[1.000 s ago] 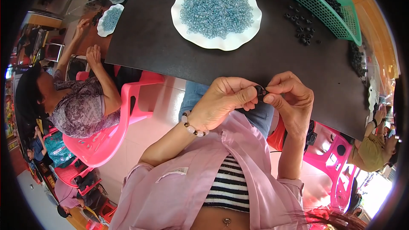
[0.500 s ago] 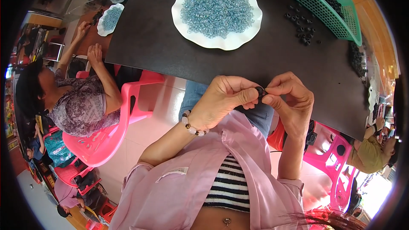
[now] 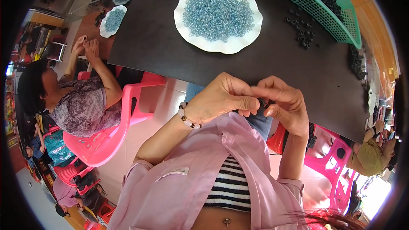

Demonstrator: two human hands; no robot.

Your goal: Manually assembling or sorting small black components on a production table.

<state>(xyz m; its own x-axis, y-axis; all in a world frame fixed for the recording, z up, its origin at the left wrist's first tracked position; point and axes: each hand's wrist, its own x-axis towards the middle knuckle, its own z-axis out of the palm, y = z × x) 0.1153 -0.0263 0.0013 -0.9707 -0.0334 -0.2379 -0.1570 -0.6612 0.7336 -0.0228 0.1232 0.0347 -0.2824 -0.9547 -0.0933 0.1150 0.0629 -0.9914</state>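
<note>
— Right, head view first: where's the work?

— Just below centre. The left hand (image 3: pixel 221 100) and right hand (image 3: pixel 283 104) meet fingertip to fingertip, both pinched narrow on a small black part (image 3: pixel 260 102), held over the near edge of the dark table (image 3: pixel 162 42).

— And the supplies?

— A white plate (image 3: pixel 218 13) of pale blue rings at twelve o'clock, a green basket (image 3: pixel 317 6) at one o'clock, loose black pieces (image 3: pixel 300 32) beside it.

— How would you do this step well?

— I'd judge: keep the pinch close to the part, wrists steady, and work over the table so a slip lands there, not on the floor.
</note>
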